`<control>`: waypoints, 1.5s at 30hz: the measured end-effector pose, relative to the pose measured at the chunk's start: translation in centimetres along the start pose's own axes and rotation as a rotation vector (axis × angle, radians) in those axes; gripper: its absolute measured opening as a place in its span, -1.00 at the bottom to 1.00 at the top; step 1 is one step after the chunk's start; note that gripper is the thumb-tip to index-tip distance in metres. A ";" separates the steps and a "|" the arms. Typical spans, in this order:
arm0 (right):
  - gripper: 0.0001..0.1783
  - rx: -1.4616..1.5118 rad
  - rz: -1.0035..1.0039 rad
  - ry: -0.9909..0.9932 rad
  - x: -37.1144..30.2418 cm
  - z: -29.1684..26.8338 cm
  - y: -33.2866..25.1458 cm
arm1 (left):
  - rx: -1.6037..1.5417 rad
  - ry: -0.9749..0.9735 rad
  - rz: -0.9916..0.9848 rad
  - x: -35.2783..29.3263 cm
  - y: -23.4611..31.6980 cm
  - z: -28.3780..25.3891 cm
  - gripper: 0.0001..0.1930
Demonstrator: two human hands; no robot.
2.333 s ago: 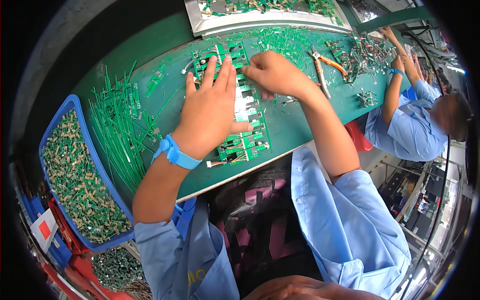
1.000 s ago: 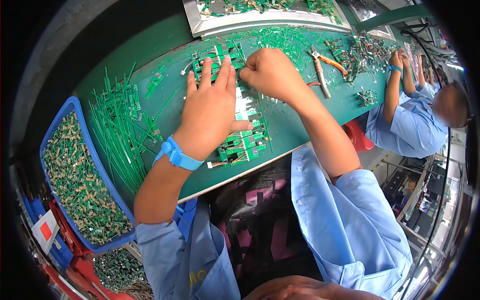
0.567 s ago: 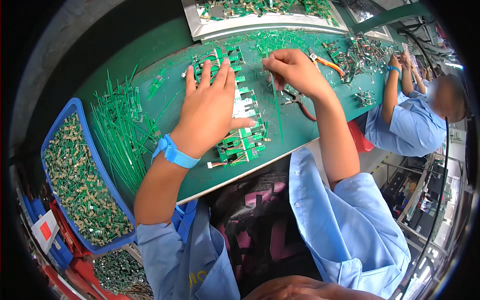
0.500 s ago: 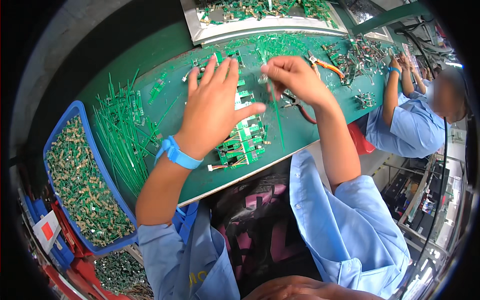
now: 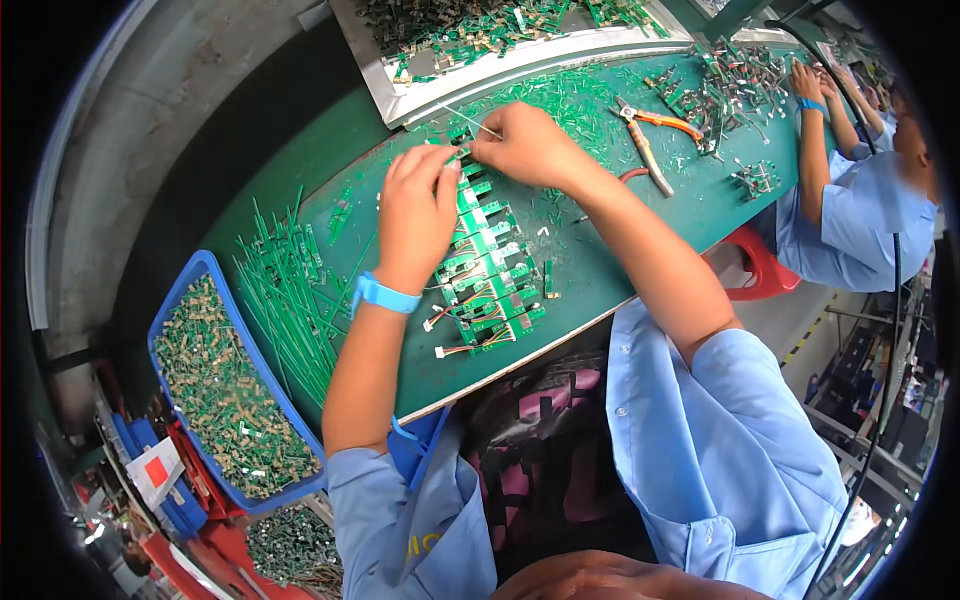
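Observation:
A panel of green circuit boards (image 5: 490, 235) lies on the green worktop, with dark components and short wires ending in white plugs. My left hand (image 5: 415, 205), a blue band round its wrist, is bent over the panel's far end. Its fingertips and thumb close on a board there, partly hidden. Touching or almost touching those fingertips, my right hand (image 5: 530, 145) is closed in a pinch. From it a thin pale strip (image 5: 468, 120) sticks out toward the far left. Right of that hand lie pliers with orange grips (image 5: 668, 124); a red handle (image 5: 632, 175) shows beside my right forearm.
Long green strips (image 5: 285, 300) lie in a heap on the left, beside a blue bin (image 5: 205, 268) full of small boards. Green scraps litter the worktop's far side below a metal-edged tray (image 5: 540, 72). A co-worker (image 5: 850, 200) sits at the right, near wired parts (image 5: 745, 85).
My right hand has moved left to the panel's far end, bringing the strip. The spread fingers of my left hand have drawn together there. The whole view has shifted a little.

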State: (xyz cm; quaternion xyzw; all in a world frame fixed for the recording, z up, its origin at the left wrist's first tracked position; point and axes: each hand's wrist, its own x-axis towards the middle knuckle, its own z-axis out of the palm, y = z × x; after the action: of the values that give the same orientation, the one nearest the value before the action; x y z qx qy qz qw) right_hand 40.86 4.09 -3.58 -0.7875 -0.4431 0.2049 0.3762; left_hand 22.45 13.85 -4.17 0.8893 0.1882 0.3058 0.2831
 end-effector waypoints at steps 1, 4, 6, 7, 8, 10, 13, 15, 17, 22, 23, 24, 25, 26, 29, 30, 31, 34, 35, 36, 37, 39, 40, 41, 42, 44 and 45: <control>-0.66 -0.064 -0.033 -0.027 0.2 0.3 -0.1 | 0.094 0.046 0.128 -0.2 -0.7 0.5 -0.77; -0.67 -0.216 -0.029 0.059 -0.1 1.4 -1.5 | 0.107 0.047 0.121 -0.1 -0.5 0.9 -0.76; -0.67 -0.376 -0.027 0.135 -0.7 1.8 -2.1 | 0.117 0.055 0.107 -0.3 -0.3 1.0 -0.75; -0.65 -0.306 -0.044 0.123 -0.7 1.5 -1.4 | 0.114 0.040 0.110 -0.4 -0.2 1.2 -0.75; -0.63 -0.236 -0.059 0.112 -0.4 0.9 -0.4 | 0.121 0.039 0.131 -0.2 -0.2 1.4 -0.75; -0.63 0.048 0.110 0.080 -0.1 -1.3 0.2 | 0.137 0.042 0.159 -0.2 -0.1 1.5 -0.76; -0.64 0.066 0.129 0.008 -1.3 -5.4 -0.1 | 0.108 0.015 0.122 0.0 -0.7 1.2 -0.77; -0.66 -0.043 0.071 -0.084 -4.9 -6.9 -1.3 | 0.031 -0.029 0.029 -0.1 -1.0 0.3 -0.79; -0.72 -0.180 -0.049 -0.234 -9.6 -6.7 -1.7 | -0.086 -0.134 -0.216 0.4 0.1 -1.4 -0.77; -0.74 -0.346 -0.228 -0.218 -18.0 -3.3 0.2 | -0.691 0.030 -0.282 1.9 -0.4 -1.1 -0.68; -0.73 -0.365 -0.231 -0.214 -18.2 -2.9 0.5 | -0.773 0.011 -0.322 2.1 -0.4 -1.4 -0.67; -0.72 -0.382 -0.235 -0.209 -18.4 -2.5 0.6 | -0.852 -0.009 -0.361 2.1 -0.4 -2.0 -0.67; -0.71 -0.400 -0.239 -0.203 -18.5 -2.2 0.6 | -0.931 -0.029 -0.399 2.1 -0.2 -2.6 -0.65; -0.69 -0.419 -0.242 -0.196 -18.6 -2.0 0.6 | -1.011 -0.050 -0.437 2.1 -0.1 -3.1 -0.64; -0.70 -0.377 -0.264 -0.193 -18.2 -2.6 1.4 | -1.186 -0.158 -0.477 1.5 -0.2 -3.5 -0.66; -0.71 -0.361 -0.273 -0.195 -17.9 -3.1 1.8 | -1.201 -0.238 -0.532 1.3 0.3 -3.2 -0.66; -0.71 -0.345 -0.281 -0.198 -17.5 -3.6 2.1 | -1.216 -0.320 -0.588 1.2 0.9 -2.9 -0.66; -0.72 -0.196 -0.148 -0.239 -15.1 -8.0 0.4 | -1.200 -0.341 -0.604 1.0 3.4 -2.3 -0.66; -0.72 -0.124 -0.099 -0.257 -14.5 -9.7 -1.1 | -1.268 -0.317 -0.690 0.9 5.5 -2.9 -0.66; -0.72 -0.050 -0.050 -0.278 -14.0 -10.6 -2.1 | -1.335 -0.292 -0.777 0.9 7.1 -3.3 -0.66; -0.73 -0.123 -0.151 -0.130 -13.4 -10.4 -2.4 | -1.329 -0.296 -0.767 1.3 7.7 -2.8 -0.66; -0.73 -0.197 -0.253 0.034 -11.7 -9.1 -2.8 | -1.426 -0.402 -0.766 2.1 8.3 -1.3 -0.67; -0.73 -0.277 -0.313 0.090 -10.8 -8.2 -2.4 | -1.473 -0.465 -0.765 2.7 8.3 -0.4 -0.67; -0.72 -0.359 -0.371 0.146 -10.1 -7.9 -2.0 | -1.519 -0.528 -0.764 3.4 8.0 0.5 -0.67; -0.72 -0.355 -0.377 0.158 -9.8 -7.7 -2.1 | -1.513 -0.529 -0.781 3.9 6.0 1.2 -0.69; -0.68 -0.236 -0.390 0.327 -9.1 -7.8 -2.1 | -1.504 -0.536 -0.791 6.3 3.7 2.3 -0.71; -0.66 -0.175 -0.399 0.409 -8.9 -7.9 -2.1 | -1.485 -0.492 -0.706 7.8 4.0 2.3 -0.74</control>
State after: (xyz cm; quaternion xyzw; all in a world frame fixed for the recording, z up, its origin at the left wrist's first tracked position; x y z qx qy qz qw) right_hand 40.22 -6.06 2.99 -0.7391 -0.5202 -0.0750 0.4213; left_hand 30.34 13.85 0.17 0.4036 0.1384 0.0421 0.9034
